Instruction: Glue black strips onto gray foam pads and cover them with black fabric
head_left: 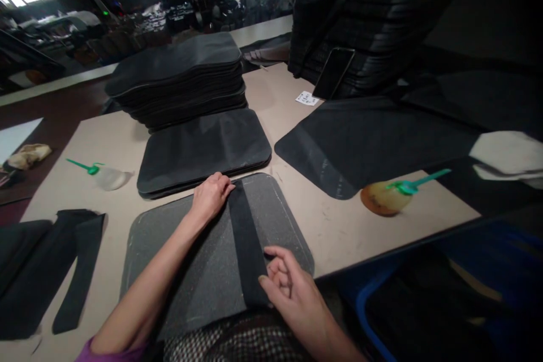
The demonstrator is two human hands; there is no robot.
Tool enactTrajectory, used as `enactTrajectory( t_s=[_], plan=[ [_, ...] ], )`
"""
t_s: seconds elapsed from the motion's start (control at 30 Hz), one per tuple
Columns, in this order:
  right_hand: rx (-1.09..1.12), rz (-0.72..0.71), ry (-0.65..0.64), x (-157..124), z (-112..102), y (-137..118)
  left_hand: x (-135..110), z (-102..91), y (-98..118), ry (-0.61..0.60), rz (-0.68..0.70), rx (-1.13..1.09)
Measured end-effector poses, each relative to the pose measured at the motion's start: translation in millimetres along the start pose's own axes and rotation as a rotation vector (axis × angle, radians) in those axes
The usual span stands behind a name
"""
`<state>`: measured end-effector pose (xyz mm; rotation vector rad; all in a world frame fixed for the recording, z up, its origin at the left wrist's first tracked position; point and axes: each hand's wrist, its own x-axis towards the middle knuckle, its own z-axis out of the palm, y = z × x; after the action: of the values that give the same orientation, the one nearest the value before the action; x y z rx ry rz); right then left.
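A grey panel (190, 271) with rounded corners lies in front of me, its rough side up. Across it runs a black strip of material (246, 237), from the far edge to the near edge. My left hand (211, 197) is closed at the strip's far end, fingertips bunched on its corner. Beside the strip's near end is my right hand (292, 283), thumb and forefinger apart and the other fingers loosely curled. Its thumb tip meets or overlaps the strip's edge; nothing shows between the fingers.
Beyond the panel lie a low pile of black panels (203, 147) and a taller stack (182, 68). Squeeze bottles with green spouts stand left (108, 177) and right (384, 199). More black strips (80, 271) lie left. A phone (334, 73) leans on a dark stack (382, 34).
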<state>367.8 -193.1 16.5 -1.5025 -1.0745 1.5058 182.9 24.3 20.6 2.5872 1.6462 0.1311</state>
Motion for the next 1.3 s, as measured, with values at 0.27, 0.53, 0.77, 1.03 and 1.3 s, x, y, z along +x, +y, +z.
enactTrajectory(
  t_s=[0.27, 0.53, 0.77, 1.03, 1.3],
  plan=[
    [-0.186, -0.084, -0.024, -4, -10, -14, -4, 0.3, 9, 0.055, 0.085, 0.054],
    [0.042, 0.006, -0.07, -2, -14, -13, -25, 6.2, 16, 0.013, 0.173, 0.099],
    [0.057, 0.089, -0.12, 0, -13, -15, -45, 0.0, 21, 0.016, 0.121, 0.042],
    [-0.688, -0.137, -0.117, 7, -19, -25, -50, 5.6, 21, 0.071, 0.126, 0.025],
    [-0.877, -0.17, -0.14, 8, -13, -31, -52, 9.3, 20, 0.08, 0.13, -0.012]
  ],
)
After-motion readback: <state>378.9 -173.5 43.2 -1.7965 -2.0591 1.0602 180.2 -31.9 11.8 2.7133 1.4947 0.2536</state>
